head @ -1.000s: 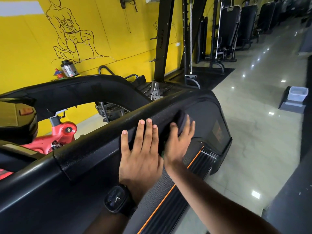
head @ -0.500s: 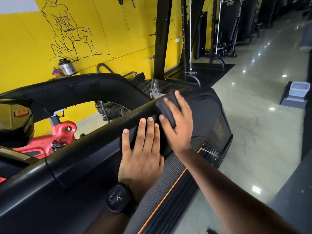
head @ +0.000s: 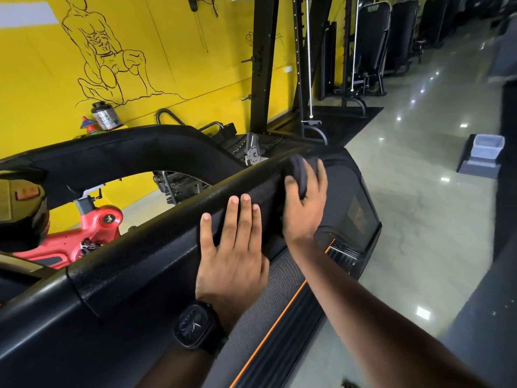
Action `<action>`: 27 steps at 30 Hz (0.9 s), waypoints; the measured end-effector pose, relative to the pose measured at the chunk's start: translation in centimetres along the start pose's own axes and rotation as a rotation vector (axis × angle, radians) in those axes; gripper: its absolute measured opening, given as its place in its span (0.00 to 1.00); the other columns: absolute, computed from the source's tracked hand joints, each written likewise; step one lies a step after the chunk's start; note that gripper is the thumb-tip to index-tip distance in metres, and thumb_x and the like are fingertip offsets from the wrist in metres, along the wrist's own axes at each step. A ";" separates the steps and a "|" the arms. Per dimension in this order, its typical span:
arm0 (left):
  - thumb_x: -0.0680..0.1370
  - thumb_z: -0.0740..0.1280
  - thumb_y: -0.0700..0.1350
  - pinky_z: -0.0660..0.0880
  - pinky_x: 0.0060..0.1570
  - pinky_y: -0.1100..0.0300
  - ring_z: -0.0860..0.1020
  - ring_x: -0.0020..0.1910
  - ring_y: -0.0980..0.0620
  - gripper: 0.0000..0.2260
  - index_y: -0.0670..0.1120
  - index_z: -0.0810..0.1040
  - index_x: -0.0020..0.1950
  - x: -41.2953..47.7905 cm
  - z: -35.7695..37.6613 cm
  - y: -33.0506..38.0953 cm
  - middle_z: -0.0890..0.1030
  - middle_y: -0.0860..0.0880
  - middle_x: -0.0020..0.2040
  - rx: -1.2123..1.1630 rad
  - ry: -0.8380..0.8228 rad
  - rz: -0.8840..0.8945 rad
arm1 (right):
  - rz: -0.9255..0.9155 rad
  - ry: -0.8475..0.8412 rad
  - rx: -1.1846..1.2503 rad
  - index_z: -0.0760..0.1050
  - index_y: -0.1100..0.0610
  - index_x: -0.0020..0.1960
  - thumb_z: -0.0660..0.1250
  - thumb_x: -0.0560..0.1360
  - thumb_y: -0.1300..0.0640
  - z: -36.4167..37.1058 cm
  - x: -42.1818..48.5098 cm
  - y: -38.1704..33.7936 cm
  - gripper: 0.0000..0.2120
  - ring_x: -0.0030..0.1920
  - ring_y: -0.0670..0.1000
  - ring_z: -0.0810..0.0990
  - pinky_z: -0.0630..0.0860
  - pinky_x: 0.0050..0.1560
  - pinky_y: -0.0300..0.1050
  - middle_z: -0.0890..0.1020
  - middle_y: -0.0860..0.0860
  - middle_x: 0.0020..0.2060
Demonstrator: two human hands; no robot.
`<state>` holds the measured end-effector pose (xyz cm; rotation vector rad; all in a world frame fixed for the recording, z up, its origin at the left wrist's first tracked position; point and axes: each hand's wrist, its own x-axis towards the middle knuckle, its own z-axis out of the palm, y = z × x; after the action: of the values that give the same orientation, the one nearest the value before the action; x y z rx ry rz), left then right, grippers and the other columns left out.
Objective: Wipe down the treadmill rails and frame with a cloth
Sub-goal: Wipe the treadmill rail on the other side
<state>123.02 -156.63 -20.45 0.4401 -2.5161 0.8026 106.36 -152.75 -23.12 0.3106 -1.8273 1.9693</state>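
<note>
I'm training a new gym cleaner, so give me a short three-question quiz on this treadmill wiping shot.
1. Which hand grips the cloth on the treadmill rail? A left, B right, C neither.
2. True or false: the left hand lies flat on the treadmill rail, fingers straight.
3. Fill in: the watch sits on the ___ wrist.
Key: 1 B, the right hand; 2 true; 3 left.
</note>
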 end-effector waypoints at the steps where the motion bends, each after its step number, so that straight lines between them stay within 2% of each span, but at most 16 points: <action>1: 0.75 0.54 0.51 0.42 0.74 0.35 0.57 0.79 0.43 0.33 0.39 0.62 0.78 0.0 0.0 0.0 0.59 0.40 0.79 -0.002 0.001 0.003 | 0.101 0.023 0.046 0.73 0.47 0.73 0.61 0.75 0.42 0.1 -1.2 0.1 0.28 0.77 0.46 0.63 0.63 0.76 0.56 0.64 0.46 0.79; 2: 0.75 0.54 0.51 0.41 0.74 0.35 0.57 0.79 0.43 0.33 0.39 0.61 0.78 -0.1 0.1 0.0 0.59 0.40 0.80 -0.004 0.000 0.005 | 0.105 0.018 0.062 0.72 0.49 0.74 0.61 0.76 0.44 0.1 -2.6 0.2 0.27 0.78 0.46 0.62 0.62 0.77 0.55 0.64 0.47 0.79; 3: 0.75 0.54 0.52 0.41 0.74 0.35 0.57 0.79 0.43 0.33 0.39 0.61 0.78 0.0 0.1 0.0 0.59 0.40 0.80 -0.002 0.001 0.003 | 0.015 -0.012 0.051 0.72 0.50 0.75 0.62 0.77 0.46 0.0 -4.1 0.3 0.27 0.78 0.48 0.62 0.61 0.77 0.54 0.64 0.49 0.79; 7: 0.75 0.56 0.52 0.43 0.74 0.35 0.57 0.79 0.43 0.33 0.40 0.62 0.78 0.2 0.2 0.0 0.59 0.40 0.80 0.007 0.006 0.007 | -0.472 -0.157 -0.069 0.73 0.56 0.73 0.63 0.80 0.52 -0.8 -4.1 1.4 0.22 0.78 0.59 0.64 0.62 0.76 0.56 0.65 0.57 0.78; 8: 0.75 0.56 0.52 0.43 0.74 0.35 0.57 0.79 0.43 0.33 0.40 0.61 0.78 0.2 0.2 0.1 0.59 0.40 0.80 0.010 0.003 0.011 | -0.480 -0.146 -0.067 0.73 0.57 0.73 0.64 0.80 0.52 -0.6 -3.3 1.9 0.23 0.78 0.58 0.63 0.62 0.77 0.56 0.64 0.57 0.79; 9: 0.75 0.55 0.52 0.43 0.74 0.35 0.56 0.79 0.43 0.33 0.39 0.61 0.79 0.2 0.2 0.1 0.58 0.40 0.80 0.014 -0.001 0.014 | -0.400 -0.119 -0.026 0.72 0.56 0.74 0.63 0.80 0.51 -0.4 -2.8 2.2 0.23 0.79 0.54 0.62 0.62 0.77 0.55 0.63 0.55 0.79; 12: 0.75 0.54 0.51 0.43 0.74 0.34 0.56 0.79 0.43 0.33 0.39 0.60 0.79 0.3 0.3 0.2 0.58 0.40 0.80 0.024 -0.005 0.009 | 0.092 -0.004 0.125 0.69 0.49 0.76 0.61 0.78 0.44 0.2 -4.2 1.9 0.28 0.79 0.40 0.57 0.59 0.79 0.56 0.60 0.48 0.81; 13: 0.75 0.55 0.52 0.43 0.74 0.35 0.56 0.79 0.43 0.33 0.39 0.60 0.79 0.3 0.3 0.2 0.58 0.40 0.80 0.023 -0.004 0.007 | 0.149 -0.010 0.138 0.68 0.48 0.77 0.60 0.77 0.43 0.2 -5.1 1.6 0.29 0.79 0.39 0.56 0.58 0.79 0.56 0.59 0.47 0.81; 14: 0.75 0.55 0.52 0.43 0.74 0.35 0.57 0.79 0.43 0.33 0.39 0.60 0.79 0.4 0.4 0.3 0.58 0.40 0.80 0.022 -0.004 0.008 | 0.097 -0.037 0.125 0.68 0.49 0.77 0.60 0.78 0.44 0.1 -5.9 1.5 0.29 0.80 0.41 0.56 0.58 0.79 0.55 0.59 0.47 0.81; 18: 0.75 0.55 0.51 0.42 0.74 0.35 0.57 0.79 0.43 0.32 0.40 0.62 0.78 0.6 0.5 0.4 0.59 0.40 0.80 -0.001 0.007 0.012 | -0.357 -0.138 -0.002 0.69 0.56 0.76 0.63 0.80 0.52 -0.6 -4.4 2.5 0.25 0.80 0.54 0.60 0.59 0.78 0.52 0.60 0.53 0.80; 19: 0.75 0.54 0.51 0.42 0.74 0.35 0.57 0.79 0.43 0.32 0.40 0.62 0.78 0.6 0.5 0.4 0.59 0.40 0.80 0.000 0.006 0.015 | -0.354 -0.114 -0.014 0.69 0.56 0.76 0.63 0.80 0.52 -0.4 -3.4 3.0 0.25 0.80 0.53 0.60 0.59 0.78 0.51 0.60 0.54 0.80; 20: 0.75 0.54 0.51 0.42 0.74 0.35 0.57 0.79 0.43 0.33 0.39 0.61 0.79 0.6 0.5 0.4 0.59 0.40 0.80 0.006 0.003 0.018 | -0.256 -0.081 0.008 0.69 0.55 0.76 0.63 0.80 0.50 -0.3 -2.7 3.5 0.25 0.80 0.51 0.59 0.59 0.79 0.52 0.60 0.53 0.81; 22: 0.75 0.53 0.51 0.42 0.74 0.35 0.57 0.79 0.43 0.33 0.39 0.61 0.79 0.7 0.5 0.5 0.59 0.40 0.80 0.024 0.002 0.025 | 0.064 -0.019 0.088 0.68 0.51 0.77 0.60 0.78 0.45 -0.1 -3.0 3.1 0.29 0.80 0.44 0.57 0.57 0.79 0.55 0.59 0.50 0.81; 23: 0.75 0.53 0.51 0.42 0.74 0.35 0.57 0.79 0.43 0.33 0.39 0.61 0.79 0.7 0.6 0.5 0.58 0.40 0.80 0.027 0.001 0.023 | 0.145 -0.018 0.101 0.67 0.50 0.78 0.60 0.78 0.44 0.0 -3.8 2.6 0.30 0.80 0.44 0.56 0.57 0.79 0.56 0.58 0.49 0.81; 24: 0.75 0.53 0.51 0.42 0.74 0.35 0.57 0.79 0.43 0.33 0.39 0.61 0.79 0.8 0.6 0.6 0.58 0.40 0.80 0.025 0.000 0.019 | 0.107 -0.036 0.092 0.66 0.51 0.78 0.60 0.78 0.45 -0.1 -4.8 2.2 0.29 0.80 0.45 0.56 0.57 0.79 0.56 0.58 0.49 0.81; 27: 0.76 0.54 0.52 0.42 0.74 0.35 0.56 0.79 0.43 0.32 0.40 0.61 0.79 0.8 0.7 0.7 0.58 0.40 0.80 0.028 0.007 0.022 | -0.330 -0.143 0.016 0.68 0.55 0.76 0.63 0.81 0.51 -0.6 -5.7 2.2 0.25 0.80 0.55 0.61 0.60 0.78 0.54 0.61 0.56 0.80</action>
<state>121.78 -156.66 -20.85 0.4187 -2.5101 0.8466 110.43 -153.18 -27.70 0.7255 -1.7145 1.7703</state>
